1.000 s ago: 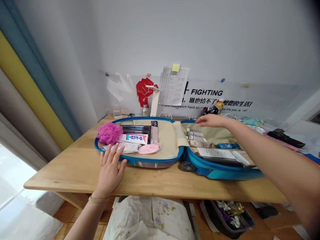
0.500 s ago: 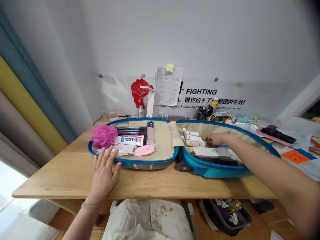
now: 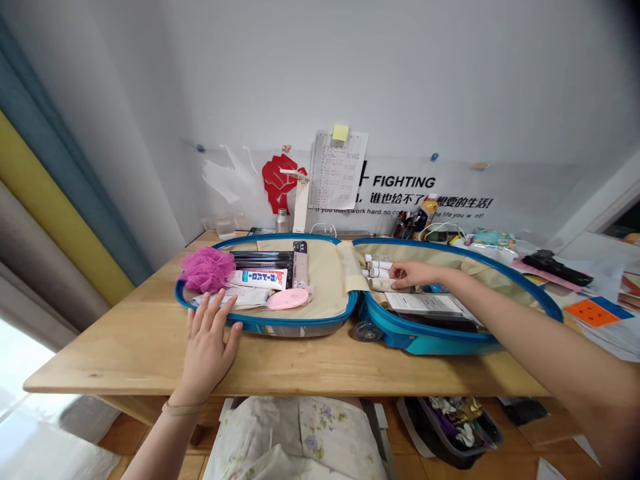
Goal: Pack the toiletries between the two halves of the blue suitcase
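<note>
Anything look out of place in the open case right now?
Yes: the pink mesh bath pouf bulges over the blue rim of the open hard-shell suitcase, sitting partly outside the shell.

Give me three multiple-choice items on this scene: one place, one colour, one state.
1. Where is the pink mesh bath puff?
A) In the left shell of the open blue suitcase
B) In the right shell
C) On the table top

2. What colour is the oval case beside the toothpaste tube?
A) Black
B) Pink
C) Green

3. How is the left hand?
A) Clenched on the puff
B) Gripping the toothpaste tube
C) Open, fingers spread, at the suitcase's near rim

Answers:
1 A: the puff lies inside that shell, by its rim.
2 B: the case shows pink.
3 C: the fingers stand apart, holding nothing.
</note>
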Available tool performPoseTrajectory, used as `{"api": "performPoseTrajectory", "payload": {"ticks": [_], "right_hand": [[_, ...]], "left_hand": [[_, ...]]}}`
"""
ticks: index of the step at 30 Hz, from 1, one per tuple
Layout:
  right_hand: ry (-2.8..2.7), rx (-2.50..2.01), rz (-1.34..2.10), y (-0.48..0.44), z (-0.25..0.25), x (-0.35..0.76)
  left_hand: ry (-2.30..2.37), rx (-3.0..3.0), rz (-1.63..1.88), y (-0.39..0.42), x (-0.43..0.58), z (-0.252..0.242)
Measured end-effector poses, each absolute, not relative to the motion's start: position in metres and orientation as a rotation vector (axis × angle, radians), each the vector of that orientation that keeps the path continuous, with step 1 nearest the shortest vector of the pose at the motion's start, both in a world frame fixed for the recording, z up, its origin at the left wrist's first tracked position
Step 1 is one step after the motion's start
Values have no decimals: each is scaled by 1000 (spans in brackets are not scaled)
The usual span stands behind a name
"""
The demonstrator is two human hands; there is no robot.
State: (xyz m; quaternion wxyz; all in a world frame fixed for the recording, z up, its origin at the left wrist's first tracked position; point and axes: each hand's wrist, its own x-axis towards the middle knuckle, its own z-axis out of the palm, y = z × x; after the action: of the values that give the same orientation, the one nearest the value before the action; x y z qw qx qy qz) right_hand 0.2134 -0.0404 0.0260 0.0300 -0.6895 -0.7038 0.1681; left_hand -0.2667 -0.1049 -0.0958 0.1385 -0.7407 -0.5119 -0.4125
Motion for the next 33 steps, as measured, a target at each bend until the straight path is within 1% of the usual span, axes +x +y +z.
{"api": "performPoseTrajectory", "payload": {"ticks": [7,11,18,21,23,26,30,33], "right_hand": [[-2199,-2186,618,-47,28,210],[-2182,-2165,608,-51,34,208],[-2043,-2021,468,-42,78,200],[-2013,-1932,402,-20,89,163],[-2122,-1846,388,-4,87,122],[-2466,-1613,334,17,74,53],[-2615,-1476,300,41,50,-22],[-2686,-1441,268,55,36,-54]], "left_hand": [[-1474,-2140,-1183,-104,-266,-94],[-1484,-2130,-1185,-105,-265,-93],[-1491,-2128,-1179,-105,-265,-93],[-1481,-2128,-1183,-104,-265,-94],[-1478,-2128,-1178,-104,-265,-95],[-1468,-2125,-1171,-104,-265,-95],[-1459,-2120,-1168,-104,-265,-95],[-1464,-2117,-1163,-104,-264,-95]]}}
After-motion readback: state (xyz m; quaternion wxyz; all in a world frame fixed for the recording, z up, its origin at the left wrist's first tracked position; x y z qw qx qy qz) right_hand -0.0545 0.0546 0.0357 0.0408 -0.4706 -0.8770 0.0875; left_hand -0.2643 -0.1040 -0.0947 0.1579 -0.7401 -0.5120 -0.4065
